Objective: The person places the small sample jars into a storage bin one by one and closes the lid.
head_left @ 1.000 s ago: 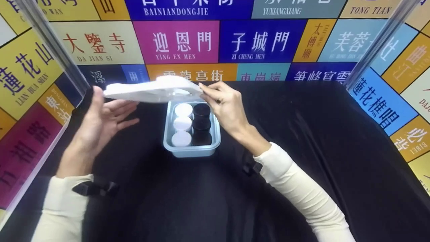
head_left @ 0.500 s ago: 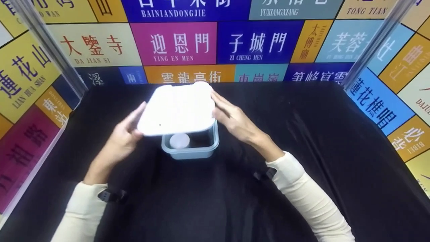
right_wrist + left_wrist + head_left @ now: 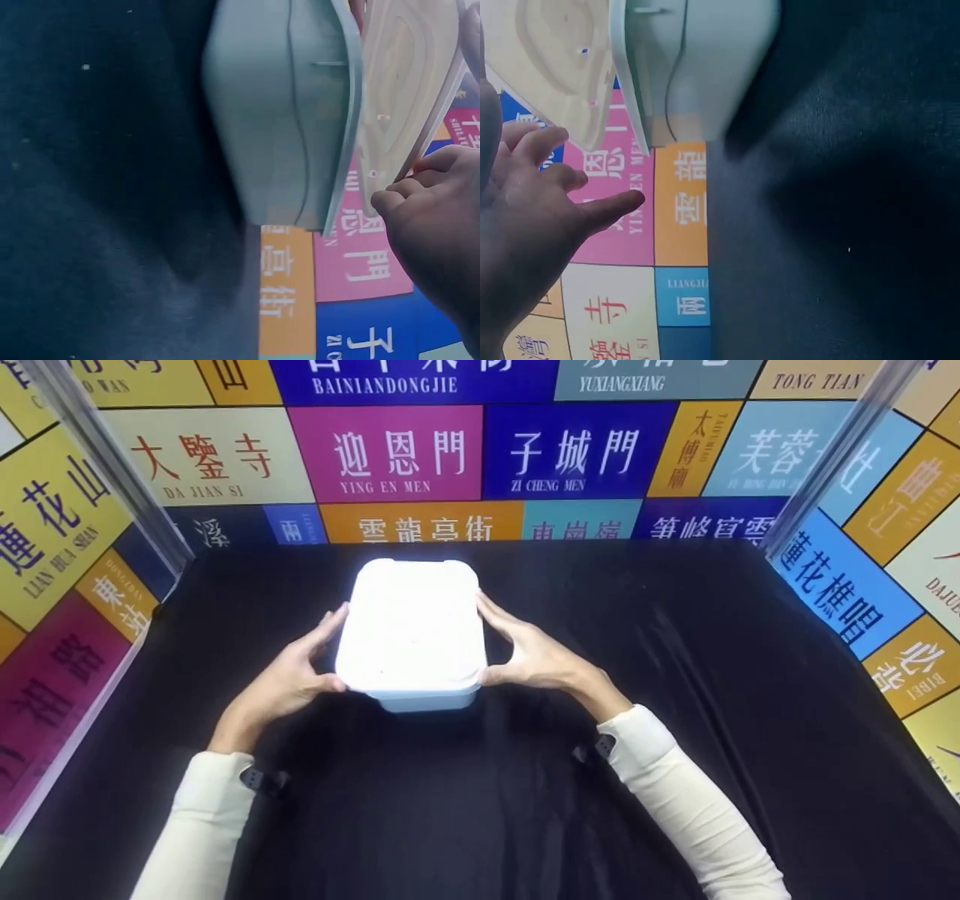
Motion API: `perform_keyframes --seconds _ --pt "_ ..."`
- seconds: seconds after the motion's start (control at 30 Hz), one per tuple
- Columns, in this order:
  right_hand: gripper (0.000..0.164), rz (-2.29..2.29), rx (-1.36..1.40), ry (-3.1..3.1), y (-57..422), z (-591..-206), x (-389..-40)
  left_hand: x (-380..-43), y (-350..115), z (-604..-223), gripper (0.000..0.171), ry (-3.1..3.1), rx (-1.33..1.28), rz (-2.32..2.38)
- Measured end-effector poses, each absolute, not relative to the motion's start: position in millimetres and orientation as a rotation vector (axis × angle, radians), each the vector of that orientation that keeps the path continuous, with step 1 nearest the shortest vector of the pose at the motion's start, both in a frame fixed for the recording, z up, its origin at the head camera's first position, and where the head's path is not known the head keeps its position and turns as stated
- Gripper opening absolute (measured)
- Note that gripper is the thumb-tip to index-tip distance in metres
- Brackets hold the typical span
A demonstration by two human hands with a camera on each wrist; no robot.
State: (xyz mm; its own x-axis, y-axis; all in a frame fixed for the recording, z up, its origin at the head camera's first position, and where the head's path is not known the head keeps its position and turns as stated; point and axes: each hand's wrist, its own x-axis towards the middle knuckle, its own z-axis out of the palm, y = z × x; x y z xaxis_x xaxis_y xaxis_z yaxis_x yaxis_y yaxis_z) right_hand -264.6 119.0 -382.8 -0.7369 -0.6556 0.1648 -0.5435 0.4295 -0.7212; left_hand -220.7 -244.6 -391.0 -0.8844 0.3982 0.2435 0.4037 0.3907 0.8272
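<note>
A white lid [image 3: 412,622] is held level over a pale blue-green food container [image 3: 427,703] and hides its inside. In the wrist views the lid's recessed underside [image 3: 559,52] stands apart from the container's rim [image 3: 346,127], with a gap between them. At the lid's left edge, my left hand [image 3: 281,679] holds it with thumb near the front corner and fingers farther back. Opposite, my right hand [image 3: 544,660] grips the right edge in the same way. In the right wrist view, the right fingertips [image 3: 390,201] curl at the lid's edge.
Black cloth [image 3: 420,810] covers the table, with a few creases to the right. Behind it stands a wall of coloured panels [image 3: 386,454] with writing, and clear upright posts [image 3: 120,472] at both back corners.
The lid has come down and levelled over the container, covering the white and black round pieces seen inside before. My left hand has moved right and taken hold of the lid's left edge.
</note>
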Motion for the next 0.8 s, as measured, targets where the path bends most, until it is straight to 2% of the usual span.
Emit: perform_keyframes --seconds 0.37,0.6,0.8 --pt "0.137 -1.128 -1.036 2.524 122 -397 -284 -232 -243 -404 0.124 -2.786 -0.643 -1.452" --pt "0.128 -1.089 -0.992 2.528 121 -404 -288 -234 -243 -412 0.109 -2.906 -0.586 -1.341" --pt "0.123 -1.044 -0.962 2.555 120 -402 -289 -236 -243 -415 0.104 -2.971 -0.539 -1.257"
